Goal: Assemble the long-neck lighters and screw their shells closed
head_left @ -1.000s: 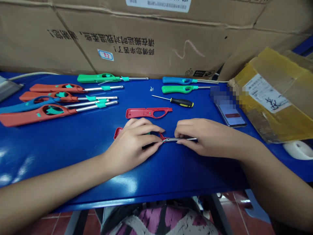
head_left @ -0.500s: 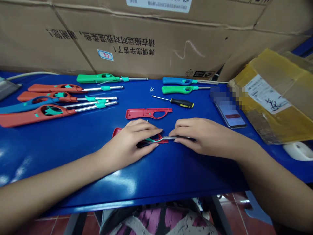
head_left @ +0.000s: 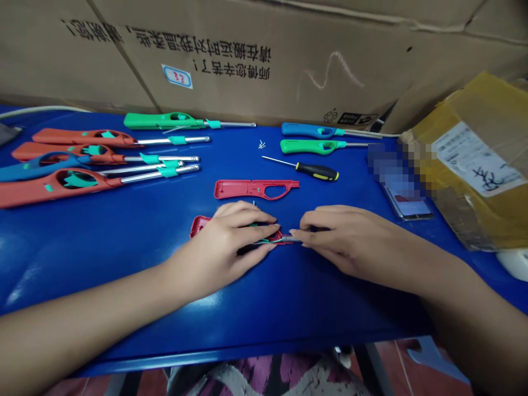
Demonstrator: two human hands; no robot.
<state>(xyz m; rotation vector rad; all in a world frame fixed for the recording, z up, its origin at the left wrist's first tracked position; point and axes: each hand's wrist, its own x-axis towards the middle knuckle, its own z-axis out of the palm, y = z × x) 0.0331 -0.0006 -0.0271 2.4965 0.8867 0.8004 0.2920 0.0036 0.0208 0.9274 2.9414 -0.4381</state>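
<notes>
At the blue table (head_left: 124, 247), my left hand (head_left: 229, 239) lies over an opened red lighter (head_left: 199, 225), its grip closed on the body: fingers curled across the top, thumb along the near edge, pressing it flat to the table. Only the lighter's left end and a strip of its front show past the fingers. My right hand (head_left: 344, 239) meets it from the right, its grip pinching the metal tube (head_left: 293, 240) that sticks out of the lighter's front; fingertips of both hands nearly touch. A green wire (head_left: 268, 240) shows in the gap between them. Just beyond the hands lies a loose red cover (head_left: 256, 188), hollow side up. Farther back rest a black-and-yellow screwdriver (head_left: 315, 172), a few small screws (head_left: 261, 144), a green lighter (head_left: 313, 146) and a blue lighter (head_left: 313, 131). At far left, a cluster of whole lighters (head_left: 82, 181) lies side by side, tubes pointing right. A phone (head_left: 406, 201) sits to the right of the hands, beside a yellow parcel (head_left: 474, 209). A large cardboard box (head_left: 350, 33) stands along the table's back edge.
</notes>
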